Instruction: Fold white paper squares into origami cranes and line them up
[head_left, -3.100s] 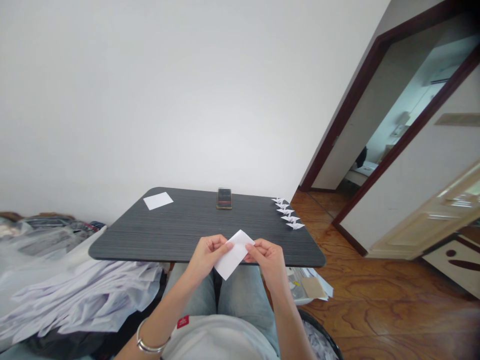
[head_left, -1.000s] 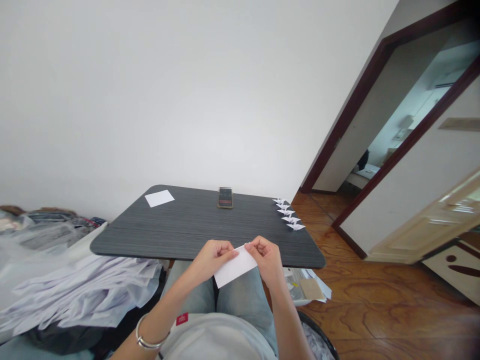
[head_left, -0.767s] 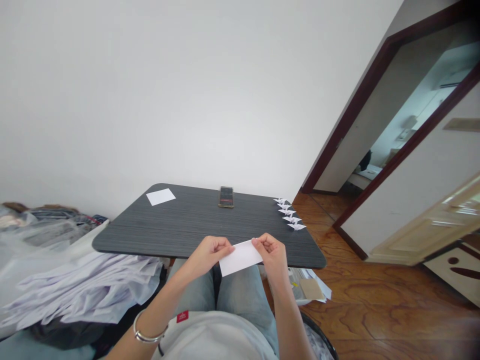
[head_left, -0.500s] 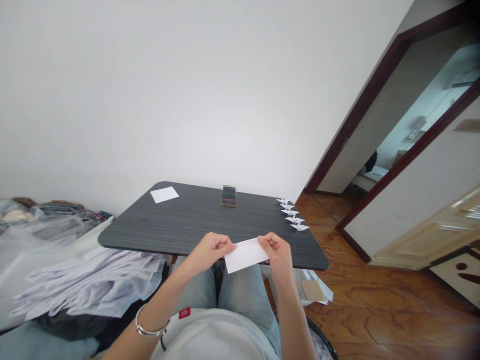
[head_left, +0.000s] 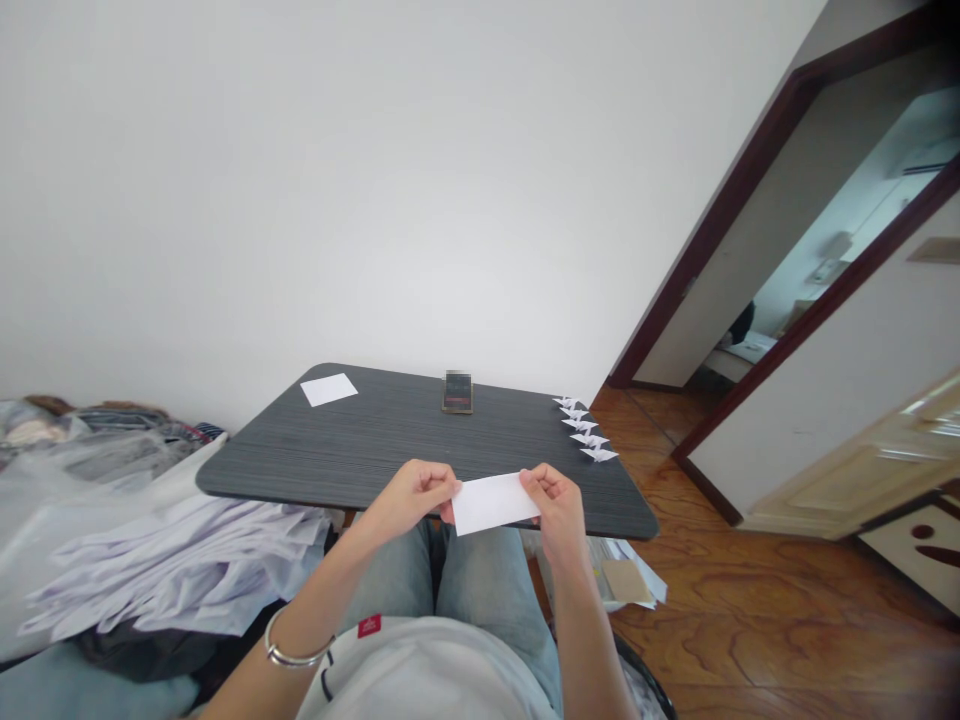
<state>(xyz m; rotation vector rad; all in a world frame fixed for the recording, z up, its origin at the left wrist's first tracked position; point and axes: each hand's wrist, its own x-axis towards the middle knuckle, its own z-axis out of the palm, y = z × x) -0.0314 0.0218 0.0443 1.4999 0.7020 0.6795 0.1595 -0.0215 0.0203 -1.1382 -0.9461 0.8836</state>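
A white rectangular paper strip (head_left: 495, 503) is held level just over the near edge of the dark grey wood-grain table (head_left: 390, 432). My left hand (head_left: 411, 500) pinches its left end and my right hand (head_left: 553, 512) grips its right end. A silver bangle (head_left: 291, 652) circles my left wrist. Farther off on the table lie a square white paper sheet (head_left: 328, 389), a phone (head_left: 457, 392) propped near the back edge, and a row of several white origami cranes (head_left: 585, 430) along the right edge.
A heap of white cloth and plastic (head_left: 172, 570) lies left of the table. Loose papers and a brown card (head_left: 625, 581) sit below its right corner, above a dark bin rim (head_left: 637, 670). Wooden floor (head_left: 772, 590) and a doorway (head_left: 847, 240) lie to the right.
The paper strip has turned from a steep tilt to nearly level, and my hands have drawn apart along it. The view has shifted slightly, so the table sits a little differently in the frame.
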